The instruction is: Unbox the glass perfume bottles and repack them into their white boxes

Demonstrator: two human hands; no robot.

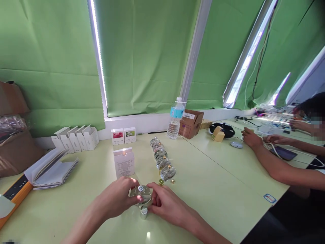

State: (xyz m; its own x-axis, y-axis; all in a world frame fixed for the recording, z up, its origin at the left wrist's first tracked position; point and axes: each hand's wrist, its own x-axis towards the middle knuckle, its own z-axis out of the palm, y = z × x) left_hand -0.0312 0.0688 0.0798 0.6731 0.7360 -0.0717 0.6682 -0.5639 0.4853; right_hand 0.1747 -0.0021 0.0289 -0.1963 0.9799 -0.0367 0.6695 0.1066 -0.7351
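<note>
Left hand (120,198) held the glass bottle (146,195), grip closed; the right hand (169,205) was half-curled, hold unclear. A slip could have toppled the silver cap (144,213).

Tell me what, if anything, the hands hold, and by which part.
A glass bottle: the left hand grips its left side, thumb across the front. The right hand is at its right side; its exact contact is unclear.
</note>
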